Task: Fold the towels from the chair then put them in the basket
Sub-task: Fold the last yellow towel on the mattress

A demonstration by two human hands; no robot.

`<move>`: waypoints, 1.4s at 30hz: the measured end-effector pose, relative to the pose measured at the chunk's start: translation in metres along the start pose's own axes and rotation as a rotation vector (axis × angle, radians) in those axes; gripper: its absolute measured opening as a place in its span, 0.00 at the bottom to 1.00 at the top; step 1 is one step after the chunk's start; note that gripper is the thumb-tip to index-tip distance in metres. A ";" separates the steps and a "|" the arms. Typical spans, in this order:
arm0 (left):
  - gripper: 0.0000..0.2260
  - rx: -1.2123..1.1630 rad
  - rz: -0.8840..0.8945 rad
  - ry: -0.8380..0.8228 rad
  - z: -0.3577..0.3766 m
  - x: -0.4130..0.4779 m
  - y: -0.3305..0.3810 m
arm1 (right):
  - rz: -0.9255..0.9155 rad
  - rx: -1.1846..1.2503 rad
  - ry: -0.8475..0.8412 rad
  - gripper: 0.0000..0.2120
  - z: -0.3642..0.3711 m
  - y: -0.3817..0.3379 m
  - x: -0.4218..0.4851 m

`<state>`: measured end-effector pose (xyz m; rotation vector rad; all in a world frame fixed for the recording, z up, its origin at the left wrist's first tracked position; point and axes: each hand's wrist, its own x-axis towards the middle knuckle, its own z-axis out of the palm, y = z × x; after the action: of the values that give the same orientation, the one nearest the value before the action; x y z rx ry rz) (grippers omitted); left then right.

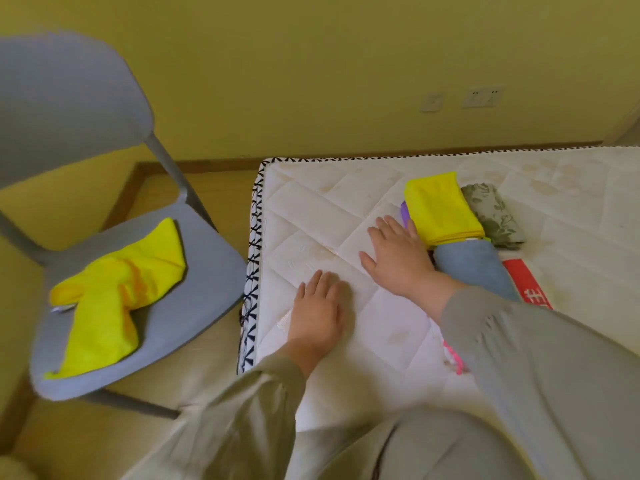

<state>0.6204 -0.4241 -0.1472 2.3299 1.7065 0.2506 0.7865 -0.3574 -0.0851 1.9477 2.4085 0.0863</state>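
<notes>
- The fingers [320, 282] of the left hand [317, 315] lie straight and slightly spread, palm down, flat on the white quilted mattress [311, 209]. They pinch nothing.
- The right hand [398, 259] rests the same way at about 1 o'clock from the left, fingers fanned and flat, its little-finger side just beside a folded stack.
- A paler patch under both palms may be a white towel being smoothed. I cannot tell it apart from the mattress cover.
- At 2 o'clock from the right hand, a folded bright-yellow microfibre towel [443, 209] tops that stack. A rolled grey-blue towel [479, 268] lies at its 5 o'clock and a folded grey-green floral cloth [493, 213] at its 3 o'clock.
- No basket can be made out.
- The next thing to fold, a crumpled bright-yellow towel [114, 289], lies on the seat of the grey plastic chair [194, 289]. It is at 9 o'clock from the left hand and well apart from it, beyond the mattress edge.
- Its long axis runs roughly from 1 o'clock to 7 o'clock.
- The left hand is plainly the nearer, so the likely move is a reach towards 9 o'clock with that hand.
</notes>
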 end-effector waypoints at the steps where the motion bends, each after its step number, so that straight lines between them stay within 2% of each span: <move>1: 0.24 0.019 -0.029 -0.002 -0.006 -0.008 -0.013 | -0.018 0.015 -0.012 0.27 0.000 -0.017 -0.001; 8: 0.22 0.110 -0.221 0.120 -0.058 -0.076 -0.107 | -0.109 0.192 -0.022 0.25 -0.008 -0.138 0.005; 14: 0.25 0.118 -0.515 0.191 -0.093 -0.138 -0.203 | -0.253 0.330 -0.073 0.27 -0.005 -0.252 0.003; 18: 0.29 0.073 -0.703 0.105 -0.093 -0.155 -0.244 | -0.373 0.346 -0.166 0.28 0.005 -0.299 0.005; 20: 0.30 0.001 -0.744 0.059 -0.086 -0.157 -0.260 | -0.415 0.368 -0.246 0.29 0.012 -0.319 0.009; 25: 0.12 0.073 -0.719 0.054 -0.080 -0.146 -0.287 | -0.389 0.391 -0.336 0.29 0.028 -0.348 0.022; 27: 0.08 0.005 -0.696 0.104 -0.085 -0.137 -0.289 | -0.348 0.431 -0.342 0.28 0.025 -0.350 0.025; 31: 0.06 -0.203 -0.558 0.273 -0.109 -0.122 -0.267 | -0.242 0.598 -0.351 0.24 0.004 -0.337 0.025; 36: 0.05 -0.404 -0.421 0.364 -0.159 -0.112 -0.215 | -0.157 0.902 -0.322 0.15 -0.052 -0.310 0.011; 40: 0.08 -0.374 -0.318 0.362 -0.207 -0.115 -0.173 | -0.068 1.288 -0.266 0.15 -0.110 -0.280 -0.012; 42: 0.08 -0.351 -0.296 0.384 -0.234 -0.120 -0.153 | -0.051 1.353 -0.240 0.16 -0.135 -0.262 -0.028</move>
<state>0.3800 -0.4726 0.0322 1.8325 1.9559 0.9060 0.5274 -0.4412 0.0307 1.8842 2.4545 -2.0797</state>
